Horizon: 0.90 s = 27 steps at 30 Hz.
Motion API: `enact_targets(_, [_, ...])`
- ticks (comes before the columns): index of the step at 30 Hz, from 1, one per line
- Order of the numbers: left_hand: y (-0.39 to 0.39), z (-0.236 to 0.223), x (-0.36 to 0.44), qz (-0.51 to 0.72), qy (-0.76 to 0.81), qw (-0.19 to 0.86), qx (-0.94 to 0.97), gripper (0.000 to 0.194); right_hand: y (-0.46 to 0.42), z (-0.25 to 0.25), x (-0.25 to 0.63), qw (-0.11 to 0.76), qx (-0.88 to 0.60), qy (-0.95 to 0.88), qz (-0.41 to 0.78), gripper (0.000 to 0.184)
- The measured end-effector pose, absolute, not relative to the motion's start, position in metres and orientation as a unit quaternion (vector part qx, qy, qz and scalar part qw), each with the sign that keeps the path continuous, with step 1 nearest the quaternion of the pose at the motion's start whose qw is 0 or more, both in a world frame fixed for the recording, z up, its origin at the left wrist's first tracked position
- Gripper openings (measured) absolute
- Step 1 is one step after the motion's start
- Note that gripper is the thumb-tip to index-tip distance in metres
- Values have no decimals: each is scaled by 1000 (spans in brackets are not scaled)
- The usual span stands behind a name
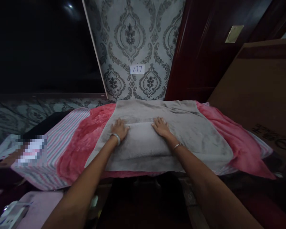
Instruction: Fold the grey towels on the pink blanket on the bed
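A grey towel [197,136] lies spread over a pink-red cloth [79,149]. In its middle, a lighter panel [140,138] has a straight far edge between my hands. My left hand [119,129] lies flat on the left part of the towel, fingers spread, with a band on the wrist. Resting palm down farther right, my right hand [161,127] also has its fingers spread and a bangle on the wrist. Both hands touch the towel without gripping it. Wrinkles show near the towel's far right corner.
Beneath the cloths is a striped cover [50,152]. A large dark screen [43,47] stands at the back left, and a cardboard box [259,89] at the right. Behind are patterned wallpaper with a paper label [137,69] and a dark red door [197,51].
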<state>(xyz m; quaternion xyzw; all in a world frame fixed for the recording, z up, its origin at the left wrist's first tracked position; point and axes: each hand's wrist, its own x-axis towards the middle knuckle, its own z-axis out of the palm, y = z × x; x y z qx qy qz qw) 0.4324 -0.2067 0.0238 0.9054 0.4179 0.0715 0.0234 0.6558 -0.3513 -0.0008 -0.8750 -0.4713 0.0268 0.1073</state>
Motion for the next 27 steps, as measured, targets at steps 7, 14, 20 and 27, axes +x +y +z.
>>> enact_targets(7, [-292, -13, 435, 39, 290, 33, 956, 66, -386, -24, 571, 100, -795, -598, -13, 55])
enact_targets(14, [-277, -16, 411, 40, 319, 25, 947, 69, -430, -40, 633, 76, -874, -479, -14, 58])
enact_targets(20, [-254, -28, 379, 85, 346, 54, 933, 63, -466, -59, 670, 115, -880, -461, 3, 57])
enact_targets(27, [-273, -42, 348, 195, 325, 29, 925, 58, -454, -32, 618, 114, -899, -417, -71, 54])
